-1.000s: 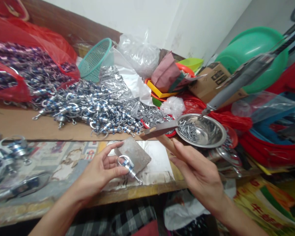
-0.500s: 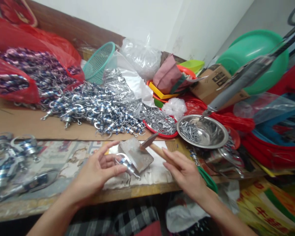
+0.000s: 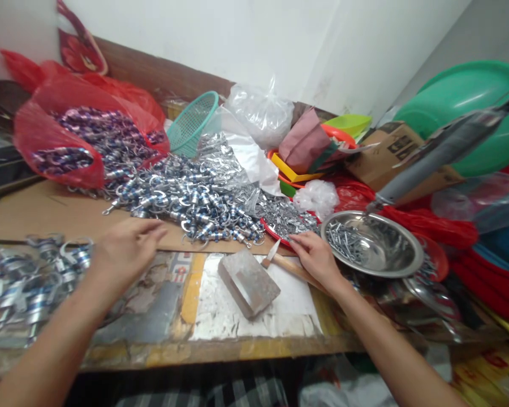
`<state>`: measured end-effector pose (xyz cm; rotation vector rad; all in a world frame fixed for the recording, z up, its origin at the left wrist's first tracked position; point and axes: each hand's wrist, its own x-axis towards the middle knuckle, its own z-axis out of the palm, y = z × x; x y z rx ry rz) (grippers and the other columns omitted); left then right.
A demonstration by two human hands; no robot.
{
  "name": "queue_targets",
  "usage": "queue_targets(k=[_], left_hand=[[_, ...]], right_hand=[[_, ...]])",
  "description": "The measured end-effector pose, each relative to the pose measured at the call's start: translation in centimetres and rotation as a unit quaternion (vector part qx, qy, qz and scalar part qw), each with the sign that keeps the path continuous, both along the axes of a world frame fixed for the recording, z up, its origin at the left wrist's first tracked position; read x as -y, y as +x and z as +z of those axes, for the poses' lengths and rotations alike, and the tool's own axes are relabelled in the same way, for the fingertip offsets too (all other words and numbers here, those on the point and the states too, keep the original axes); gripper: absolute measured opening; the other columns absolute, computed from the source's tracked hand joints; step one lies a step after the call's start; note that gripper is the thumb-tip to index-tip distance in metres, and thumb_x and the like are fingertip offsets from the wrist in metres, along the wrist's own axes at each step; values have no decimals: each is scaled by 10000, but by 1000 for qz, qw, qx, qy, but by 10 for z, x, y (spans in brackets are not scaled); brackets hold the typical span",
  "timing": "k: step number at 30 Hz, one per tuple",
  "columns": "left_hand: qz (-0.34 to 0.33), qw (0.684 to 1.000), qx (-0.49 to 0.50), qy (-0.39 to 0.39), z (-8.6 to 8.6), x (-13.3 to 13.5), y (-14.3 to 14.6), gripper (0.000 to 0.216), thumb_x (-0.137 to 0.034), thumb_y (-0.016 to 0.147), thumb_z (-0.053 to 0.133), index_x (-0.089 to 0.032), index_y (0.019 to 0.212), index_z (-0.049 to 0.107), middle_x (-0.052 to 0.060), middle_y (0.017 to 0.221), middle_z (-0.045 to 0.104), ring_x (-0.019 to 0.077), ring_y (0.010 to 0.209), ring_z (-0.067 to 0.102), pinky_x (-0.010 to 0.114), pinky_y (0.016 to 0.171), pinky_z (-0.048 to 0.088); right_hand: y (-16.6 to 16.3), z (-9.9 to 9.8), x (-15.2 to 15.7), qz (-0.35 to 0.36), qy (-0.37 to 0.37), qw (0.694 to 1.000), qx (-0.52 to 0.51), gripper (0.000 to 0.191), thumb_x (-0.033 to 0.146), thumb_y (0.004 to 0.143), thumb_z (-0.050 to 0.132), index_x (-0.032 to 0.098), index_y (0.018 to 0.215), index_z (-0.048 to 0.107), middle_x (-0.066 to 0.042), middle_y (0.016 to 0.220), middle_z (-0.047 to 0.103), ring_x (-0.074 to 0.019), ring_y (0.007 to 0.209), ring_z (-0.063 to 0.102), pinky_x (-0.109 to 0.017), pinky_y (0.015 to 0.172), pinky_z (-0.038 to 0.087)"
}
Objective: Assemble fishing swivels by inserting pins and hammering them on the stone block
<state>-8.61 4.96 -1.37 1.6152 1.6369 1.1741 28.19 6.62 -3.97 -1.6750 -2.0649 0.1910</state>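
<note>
My left hand (image 3: 125,249) hovers palm down over the bench's left part, fingers stretched toward the big heap of silver-and-blue metal clips (image 3: 186,198), with nothing seen in it. A smaller pile of the same clips (image 3: 34,277) lies just left of it. My right hand (image 3: 316,257) rests over the wooden handle of a hammer (image 3: 280,261) lying on the bench, its fingertips pinched at the rim of a red tray (image 3: 275,233) of small metal pieces. A grey metal block (image 3: 249,282) sits on the white patch between my hands, untouched.
A steel bowl (image 3: 407,260) of screws stands right of the tray. A grey power tool (image 3: 432,158) hangs over it. A red bag (image 3: 85,135) of clips, a green basket (image 3: 193,124), plastic bags, a cardboard box (image 3: 390,147) and a green basin (image 3: 470,96) crowd the back.
My left hand left the block, no longer holds the clip, and swung left toward the heap. My right hand laid the hammer down and reached to the red tray.
</note>
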Motion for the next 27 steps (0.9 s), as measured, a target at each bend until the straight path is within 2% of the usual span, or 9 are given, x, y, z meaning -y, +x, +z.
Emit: queue_targets(k=[1,2,5,8,12,15,20,24,27], left_hand=[[27,989,-146,17,0,-13,19,325,-375,795,481,-191,1025,620,4,954,712,253,994,596,283,807,433],[7,984,-178,16,-1,-24,36,325,-383,782,493,-169,964,656,55,982,704,276,962,604,309,809,428],[-7,977,-211,13,-11,-45,71,252,-355,724,551,-188,842,697,100,831,718,319,874,619,356,754,427],[2,975,-221,14,-22,-49,80,231,-333,690,578,-194,823,706,119,764,700,345,871,601,385,746,418],[11,980,-200,22,-20,-40,72,276,-364,684,591,-191,863,710,121,844,693,327,924,573,387,811,406],[-7,988,-153,20,-8,-28,70,319,-371,716,572,-170,932,694,106,910,692,268,813,606,351,739,448],[-158,986,44,-28,6,-1,85,206,-267,665,653,-201,845,728,64,846,689,234,784,612,321,708,462],[-249,968,6,-24,5,18,94,195,-220,707,613,-266,849,738,48,843,692,238,814,607,320,724,455],[-249,968,0,-27,2,26,96,197,-244,703,625,-264,860,742,56,854,709,254,819,618,334,755,451]], right_hand=[[-2,1,-13,-19,13,1000,7,275,251,845,479,163,1035,657,-88,965,641,-187,891,589,-307,807,443],[-2,0,-26,-37,19,999,14,280,247,836,492,139,1037,655,-108,986,635,-205,918,581,-326,828,430],[-2,-5,-60,-63,0,998,25,299,297,758,602,136,999,674,-119,943,659,-248,888,594,-356,791,437],[-2,-12,-75,-72,-13,997,21,202,311,737,625,195,877,713,-64,858,693,-223,817,619,-315,736,450],[-3,-20,-69,-91,15,996,-2,187,285,791,558,215,864,715,-41,883,697,-191,838,617,-290,774,443],[-2,-20,-64,-118,45,992,-22,246,312,832,496,211,912,706,-52,945,673,-183,888,600,-290,807,434],[5,-13,-65,-134,43,989,-40,164,271,764,579,225,815,729,-50,844,688,-199,824,611,-304,777,437],[9,-3,-60,-129,33,989,-70,96,196,684,642,229,706,729,-34,738,710,-207,760,634,-310,762,448],[-2,7,-45,-116,47,985,-117,131,205,730,599,191,778,719,-53,817,714,-203,801,639,-315,775,463]])
